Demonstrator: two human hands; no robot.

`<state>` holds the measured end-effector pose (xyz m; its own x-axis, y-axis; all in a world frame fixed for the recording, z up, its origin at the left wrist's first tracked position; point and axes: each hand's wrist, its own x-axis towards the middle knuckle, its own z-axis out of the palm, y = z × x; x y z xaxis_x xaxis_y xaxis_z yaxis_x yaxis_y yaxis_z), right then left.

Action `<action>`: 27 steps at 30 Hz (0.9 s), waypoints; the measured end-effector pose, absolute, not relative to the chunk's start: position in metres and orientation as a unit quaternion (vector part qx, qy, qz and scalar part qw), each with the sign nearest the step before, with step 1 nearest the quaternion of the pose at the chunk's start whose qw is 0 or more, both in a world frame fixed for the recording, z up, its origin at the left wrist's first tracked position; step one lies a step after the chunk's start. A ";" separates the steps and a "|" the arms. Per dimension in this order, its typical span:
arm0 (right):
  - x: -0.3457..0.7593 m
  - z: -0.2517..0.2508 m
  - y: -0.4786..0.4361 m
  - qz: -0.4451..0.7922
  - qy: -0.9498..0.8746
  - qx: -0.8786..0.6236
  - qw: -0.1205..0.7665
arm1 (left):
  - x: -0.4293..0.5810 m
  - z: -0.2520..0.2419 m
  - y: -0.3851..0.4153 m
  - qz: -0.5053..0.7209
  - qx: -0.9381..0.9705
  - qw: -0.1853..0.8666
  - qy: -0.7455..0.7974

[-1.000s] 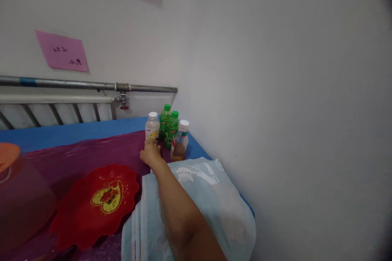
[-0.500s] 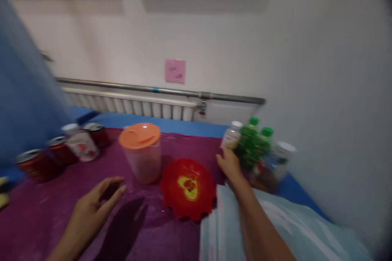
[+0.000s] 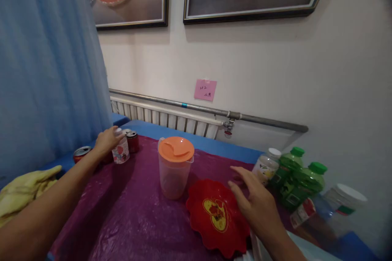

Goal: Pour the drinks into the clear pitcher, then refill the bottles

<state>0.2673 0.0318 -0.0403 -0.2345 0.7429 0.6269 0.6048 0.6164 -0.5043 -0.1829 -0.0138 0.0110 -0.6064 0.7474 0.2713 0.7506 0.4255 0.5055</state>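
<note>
Head view: a purple sheet (image 3: pixel 137 216) covers much of a blue table (image 3: pixel 239 153). Toward the table's far left corner, the left hand (image 3: pixel 106 142) is at a white-capped strawberry bottle (image 3: pixel 121 151), which stands upright just beside a red can (image 3: pixel 133 143). Its fingers reach to the cap, partly hidden; whether they are clamped on it cannot be told. Near the right edge, the right hand (image 3: pixel 259 202) hangs with fingers spread apart over the side of a red scalloped dish (image 3: pixel 199 210), near a clear bottle (image 3: pixel 266 166). Two green bottles (image 3: pixel 301 185) and a white-lidded container (image 3: pixel 346 200) stand along that right edge. Between the hands, toward the far edge, stands an orange-lidded pitcher (image 3: pixel 173 181). Yellow cloth (image 3: pixel 24 187) lies beside the left forearm.
</note>
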 end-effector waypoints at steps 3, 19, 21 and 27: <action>0.267 -0.039 0.022 0.075 -0.789 -0.425 0.437 | -0.180 0.015 -0.023 -0.292 -0.448 -0.015 -0.845; 0.207 -0.031 -0.067 0.327 -0.867 -0.297 0.230 | -0.008 -0.025 -0.137 -0.535 -0.412 -0.371 -0.637; 0.212 -0.034 -0.062 0.314 -0.866 -0.308 0.236 | -0.011 -0.024 -0.129 -0.528 -0.403 -0.394 -0.635; 0.229 -0.050 -0.034 0.338 -0.751 -0.471 0.316 | -0.042 -0.076 -0.110 -0.334 -0.504 -0.318 -0.730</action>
